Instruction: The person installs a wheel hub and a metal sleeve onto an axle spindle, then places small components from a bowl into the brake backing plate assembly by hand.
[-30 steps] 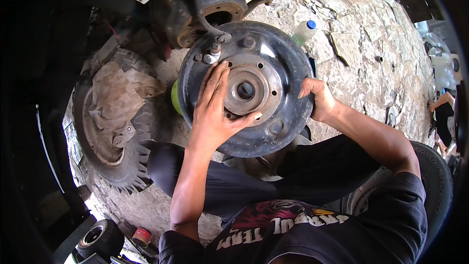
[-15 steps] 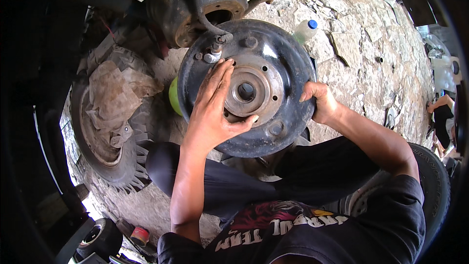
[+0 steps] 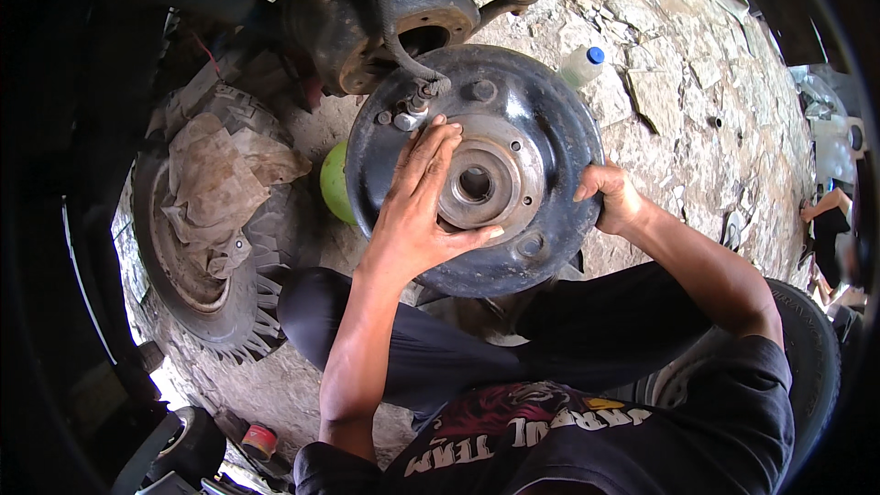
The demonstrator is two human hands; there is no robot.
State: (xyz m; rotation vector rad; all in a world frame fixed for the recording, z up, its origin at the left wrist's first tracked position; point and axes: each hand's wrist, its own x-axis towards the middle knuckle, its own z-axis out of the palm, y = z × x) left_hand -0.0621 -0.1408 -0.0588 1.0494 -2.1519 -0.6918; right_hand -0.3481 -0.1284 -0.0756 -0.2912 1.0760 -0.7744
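A round black brake backing plate (image 3: 573, 133) is held facing me above my lap. A worn steel hub flange (image 3: 504, 174) with bolt holes and a round centre bore fills its middle. My left hand (image 3: 417, 215) lies on the flange's left side, fingers stretched upward and thumb spread along the lower edge; it grips nothing. Around the plate's right rim, my right hand (image 3: 619, 197) is closed, thumb on the front and the other fingers hidden behind. A dark brake hose (image 3: 390, 23) runs down to a metal fitting (image 3: 411, 118) at the plate's upper left, just above my left fingertips.
Behind the plate hangs a dark axle housing (image 3: 367, 5). A treaded tyre (image 3: 156, 257) with a brown cloth (image 3: 215, 188) stands left, near a green round object (image 3: 337, 185). A blue-capped bottle (image 3: 582, 67) and another tyre (image 3: 820, 357) are right; a red tin (image 3: 259, 441) is lower left.
The whole view has shifted slightly, carrying most things a little right and down. Against the plate, the flange's holes have turned slightly clockwise, and my left hand has moved a little right with them.
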